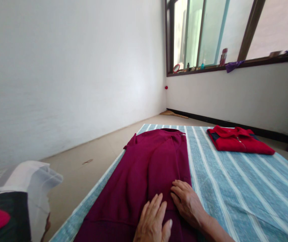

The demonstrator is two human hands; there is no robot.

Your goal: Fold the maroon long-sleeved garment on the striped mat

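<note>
A magenta long-sleeved top lies spread on a blue-and-white striped sheet, its neckline at the far end. Its right side is folded inward, with what looks like a sleeve lying lengthwise along the body. My left hand rests flat on the lower part of the cloth, fingers stretched and thumb apart. Just to its right, my right hand lies palm down on the folded right edge, fingers extended. Neither hand grasps the fabric.
A folded red garment with collar and zip sits at the sheet's far right. Clothes and a translucent plastic bag are at lower left. A broom lies in the far corner. Bottles and a purple cloth line the windowsill.
</note>
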